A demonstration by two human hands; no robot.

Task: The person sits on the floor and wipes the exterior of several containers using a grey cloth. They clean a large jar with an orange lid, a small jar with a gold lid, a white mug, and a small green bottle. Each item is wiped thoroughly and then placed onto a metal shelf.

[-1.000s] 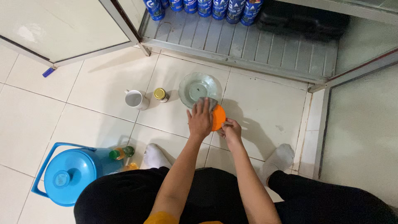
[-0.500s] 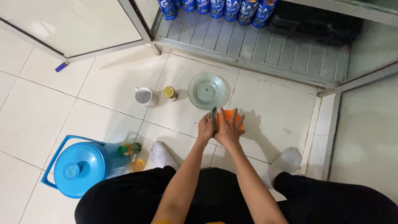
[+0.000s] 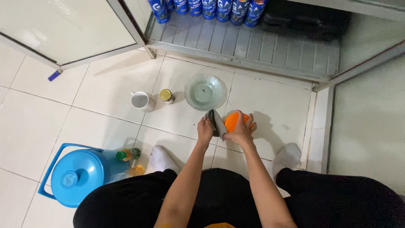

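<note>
Both hands now on the orange bowl, just below the glass bowl on the floor.

The right hand point(image 3: 240, 131) has its grip closed over the orange bowl point(image 3: 234, 120); the left hand point(image 3: 205, 129) pinches a grey cloth point(image 3: 216, 121) against the bowl's left side. A second ago the left hand reached up to the glass bowl point(image 3: 204, 91); it has since drawn back, and both hands have come together below it. Left of the glass bowl stand a small gold-lidded jar point(image 3: 166, 96) and a white mug point(image 3: 140, 101). Far down-left of it sits a blue water jug point(image 3: 76, 174) with bottles point(image 3: 128, 154) beside. Beyond the glass bowl, blue cans point(image 3: 202, 8) line an open cabinet. Nothing blocks the hands.
</note>
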